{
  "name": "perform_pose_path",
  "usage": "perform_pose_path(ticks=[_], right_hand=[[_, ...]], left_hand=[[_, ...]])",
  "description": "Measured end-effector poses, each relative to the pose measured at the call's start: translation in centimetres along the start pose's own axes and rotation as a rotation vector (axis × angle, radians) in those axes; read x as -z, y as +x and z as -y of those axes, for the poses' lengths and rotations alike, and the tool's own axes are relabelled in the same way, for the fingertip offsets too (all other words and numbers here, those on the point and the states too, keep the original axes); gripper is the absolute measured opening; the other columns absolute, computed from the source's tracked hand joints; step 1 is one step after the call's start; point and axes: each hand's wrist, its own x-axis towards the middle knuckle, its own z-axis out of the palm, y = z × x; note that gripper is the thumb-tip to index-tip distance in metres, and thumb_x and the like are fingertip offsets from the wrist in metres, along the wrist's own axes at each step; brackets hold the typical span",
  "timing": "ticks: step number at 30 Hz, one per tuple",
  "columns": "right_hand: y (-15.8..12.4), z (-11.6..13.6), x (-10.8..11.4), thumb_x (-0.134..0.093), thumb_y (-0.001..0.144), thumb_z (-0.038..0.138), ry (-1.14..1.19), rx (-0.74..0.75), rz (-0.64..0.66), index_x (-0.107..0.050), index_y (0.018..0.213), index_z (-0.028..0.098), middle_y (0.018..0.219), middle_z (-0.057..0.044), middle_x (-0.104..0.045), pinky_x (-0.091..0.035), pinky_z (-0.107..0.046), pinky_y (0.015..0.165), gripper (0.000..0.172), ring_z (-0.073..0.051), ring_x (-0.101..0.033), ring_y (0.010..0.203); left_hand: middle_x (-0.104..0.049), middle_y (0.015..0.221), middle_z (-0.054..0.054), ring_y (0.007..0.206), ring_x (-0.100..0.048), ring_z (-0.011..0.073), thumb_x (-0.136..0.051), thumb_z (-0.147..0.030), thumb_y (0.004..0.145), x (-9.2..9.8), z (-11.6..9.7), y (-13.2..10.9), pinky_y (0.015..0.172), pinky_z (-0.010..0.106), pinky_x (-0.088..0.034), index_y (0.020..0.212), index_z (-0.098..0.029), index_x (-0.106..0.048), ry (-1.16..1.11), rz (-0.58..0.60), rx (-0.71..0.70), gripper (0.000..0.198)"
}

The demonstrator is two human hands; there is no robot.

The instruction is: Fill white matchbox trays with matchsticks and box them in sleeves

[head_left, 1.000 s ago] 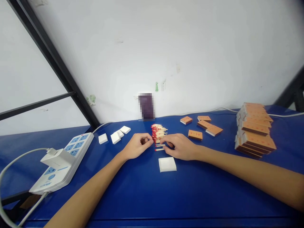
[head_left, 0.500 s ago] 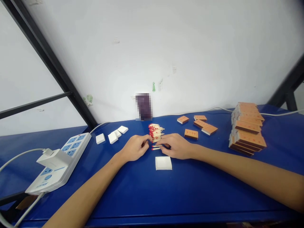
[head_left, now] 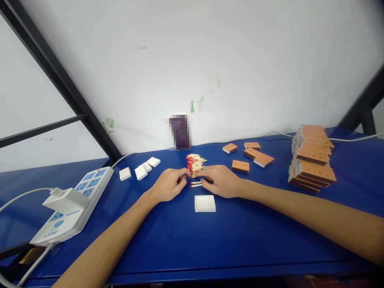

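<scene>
A pile of red-tipped matches [head_left: 195,163] lies in the middle of the blue table, heads mostly to the left. My left hand [head_left: 170,184] is beside the near left edge of the pile. Its index fingertip touches the match heads, and the thumb is held apart from it. From the other side, my right hand [head_left: 222,181] reaches with its index finger to the stick ends at the pile's near edge. The right thumb is lower, by two loose matches [head_left: 196,184]. A white matchbox tray [head_left: 205,204] lies in front of both hands.
Several white trays [head_left: 141,173] lie at left, near a white power strip [head_left: 72,220] with a plugged-in adapter. Orange matchboxes [head_left: 240,166] are scattered at right, beside a tall stack of matchboxes [head_left: 313,160]. A blurred dark object [head_left: 181,134] leans against the wall.
My right index finger has moved slightly left and away from me, closer in against the pile. My left hand has barely moved. The whole view has shifted a little.
</scene>
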Motion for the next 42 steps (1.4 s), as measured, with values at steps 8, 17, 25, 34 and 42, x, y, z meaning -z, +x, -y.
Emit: perform_pose_path(ticks=[8,17,25,34,42], right_hand=[[-0.04,-0.03,0.12,-0.050,0.088,0.018,-0.012,-0.001,0.020,-0.070,0.115,0.024,0.091,-0.003,-0.071,-0.037,-0.027,0.069,0.035,-0.016,-0.059,0.077],[-0.08,-0.27,-0.21,-0.049,0.089,0.018,-0.008,0.050,0.009,-0.068,0.118,0.022,0.101,-0.003,-0.074,-0.041,-0.029,0.072,0.035,-0.017,-0.064,0.083],[-0.07,0.01,0.05,-0.048,0.091,0.018,-0.040,0.081,0.035,-0.071,0.109,0.019,0.098,-0.005,-0.073,-0.042,-0.028,0.074,0.029,-0.018,-0.064,0.086],[-0.19,-0.19,-0.04,-0.049,0.092,0.021,-0.059,0.030,0.008,-0.072,0.102,0.020,0.095,-0.004,-0.073,-0.037,-0.026,0.068,0.025,-0.016,-0.063,0.081],[-0.23,-0.18,-0.02,-0.049,0.094,0.025,-0.043,0.035,0.009,-0.072,0.101,0.022,0.091,-0.002,-0.073,-0.037,-0.026,0.067,0.025,-0.015,-0.063,0.079]], left_hand=[[-0.054,0.063,-0.003,0.054,-0.047,0.0115,-0.042,-0.016,0.090,-0.12,0.05,0.10,0.058,0.023,-0.034,0.100,-0.020,-0.064,0.011,0.002,-0.001,0.024],[-0.052,0.060,-0.004,0.052,-0.046,0.0108,-0.043,-0.015,0.090,-0.09,0.06,0.08,0.056,0.022,-0.034,0.099,-0.019,-0.065,0.016,-0.006,-0.009,0.024],[-0.055,0.064,-0.004,0.054,-0.048,0.0108,-0.043,-0.014,0.090,-0.13,0.12,0.10,0.058,0.023,-0.034,0.099,-0.019,-0.064,0.021,0.005,-0.009,0.024],[-0.054,0.063,-0.004,0.053,-0.046,0.0101,-0.044,-0.014,0.090,-0.21,0.26,0.09,0.058,0.022,-0.034,0.100,-0.018,-0.064,0.013,-0.002,-0.005,0.023],[-0.055,0.064,-0.004,0.054,-0.047,0.0100,-0.043,-0.013,0.089,-0.31,0.27,0.02,0.059,0.022,-0.035,0.106,-0.018,-0.063,0.007,0.001,-0.008,0.026]])
